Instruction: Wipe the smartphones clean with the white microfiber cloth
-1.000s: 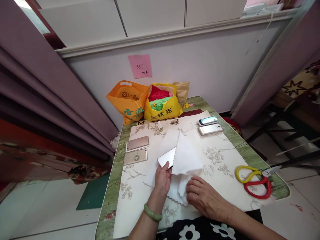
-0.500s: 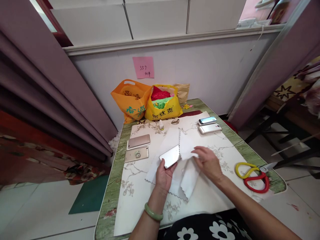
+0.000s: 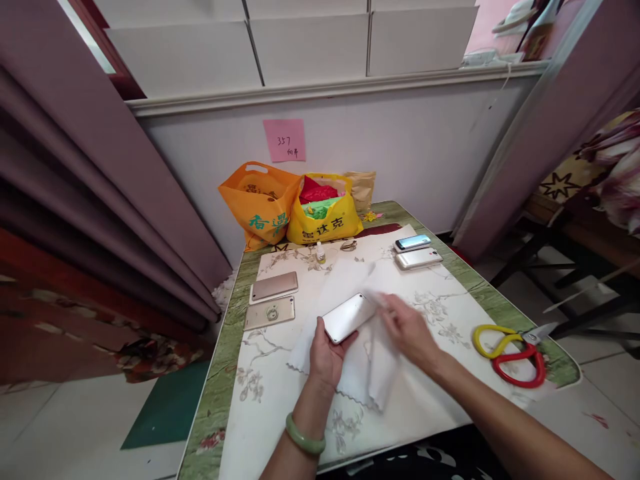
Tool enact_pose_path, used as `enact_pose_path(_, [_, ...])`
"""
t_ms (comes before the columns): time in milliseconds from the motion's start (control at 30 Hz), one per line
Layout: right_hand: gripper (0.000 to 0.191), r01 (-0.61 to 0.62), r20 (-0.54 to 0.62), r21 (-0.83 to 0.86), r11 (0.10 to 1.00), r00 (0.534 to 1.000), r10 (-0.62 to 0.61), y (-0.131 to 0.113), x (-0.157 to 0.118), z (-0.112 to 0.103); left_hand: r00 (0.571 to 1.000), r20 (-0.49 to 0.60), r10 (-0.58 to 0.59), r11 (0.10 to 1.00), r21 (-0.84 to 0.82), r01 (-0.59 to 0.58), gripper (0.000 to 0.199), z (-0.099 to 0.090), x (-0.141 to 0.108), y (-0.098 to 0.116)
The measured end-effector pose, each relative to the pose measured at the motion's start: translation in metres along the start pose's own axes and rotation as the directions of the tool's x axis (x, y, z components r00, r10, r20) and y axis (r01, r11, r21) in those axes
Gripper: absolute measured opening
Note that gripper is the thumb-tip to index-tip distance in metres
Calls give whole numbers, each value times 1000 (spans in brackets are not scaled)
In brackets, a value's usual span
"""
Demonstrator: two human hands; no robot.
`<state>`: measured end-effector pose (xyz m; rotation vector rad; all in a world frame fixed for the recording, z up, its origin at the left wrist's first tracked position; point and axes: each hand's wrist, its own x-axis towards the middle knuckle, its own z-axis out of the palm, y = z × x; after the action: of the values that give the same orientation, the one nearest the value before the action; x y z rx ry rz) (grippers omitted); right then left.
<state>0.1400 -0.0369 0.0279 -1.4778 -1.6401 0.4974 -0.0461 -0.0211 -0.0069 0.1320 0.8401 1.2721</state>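
Observation:
My left hand (image 3: 330, 350) is closed around the near end of a silver-white smartphone (image 3: 347, 319), its broad face turned up. At the phone's far right end, my right hand (image 3: 407, 327) pinches a white cleaning cloth (image 3: 383, 360) with zigzag edges. The cloth is blurred by motion at the fingers and hangs below the phone toward the tabletop. To the left lie a rose-gold phone (image 3: 274, 286) and a gold phone with a ring on its back (image 3: 270, 313).
Red-and-yellow-handled scissors (image 3: 513, 352) lie at the right. Two phones (image 3: 419, 259) rest at the back right. A small bottle (image 3: 321, 253), glasses-like item (image 3: 349, 246), orange bag (image 3: 260, 207) and yellow bag (image 3: 325, 223) stand or lie toward the wall.
My right hand has moved slightly left with the cloth, to the phone's far end. More of the phone's surface shows from under the cloth. The camera view has shifted a little.

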Motion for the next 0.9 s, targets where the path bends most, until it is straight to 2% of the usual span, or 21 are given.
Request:
enact_pose_path(33, [42,84,143,18,996,986,-86,-15,-4,12,999,43,7,1000,-13,-6,38,0,-1,0])
enact_pose_path(67, [45,137,223,39,990,964,-143,-27,-6,22,997,80,10,1000,-24,-8,41,-1,-1,-1])
enact_pose_path(167, [37,245,264,6,969,935,-238,-45,-4,42,991,135,13,999,-43,-7,48,-3,-2,-1])
enact_pose_path(267, [38,362,275,-158,919,910,-311,-33,7,56,992,119,31,998,-56,-25,47,-3,-2,-2])
enact_pose_path(367, [55,324,275,-326,888,931,-239,-12,6,74,994,105,31,999,-25,-29,49,-2,-1,-3])
enact_pose_path(433, [67,334,303,-354,873,925,-231,-6,-4,85,997,68,25,1000,-11,-24,49,-1,0,-4])
enact_pose_path(500, [72,412,375,-319,854,882,-285,-7,-14,91,1000,-6,-2,1000,-19,2,50,-2,0,-4])
enact_pose_path(567, [74,503,472,-250,827,809,-350,-10,-16,92,998,-51,-49,998,-39,47,55,-2,0,-4])
enact_pose_path(633, [75,559,553,-199,805,742,-379,-9,-9,88,997,-49,-64,997,-44,62,56,-2,0,-3])
enact_pose_path(667, [76,561,572,-204,803,733,-367,-6,-3,84,998,-27,-55,998,-39,54,56,-2,0,-2])
enact_pose_path(700, [77,543,575,-235,806,747,-335,-2,4,80,999,6,-41,999,-32,41,55,-2,-1,-2])
enact_pose_path(833, [78,330,441,-473,817,891,-105,20,16,69,990,140,-3,999,-32,8,58,-1,-2,-1])
enact_pose_path(900, [81,279,385,-521,806,920,-69,22,9,69,990,139,-1,1000,-14,3,60,-1,-2,-1])
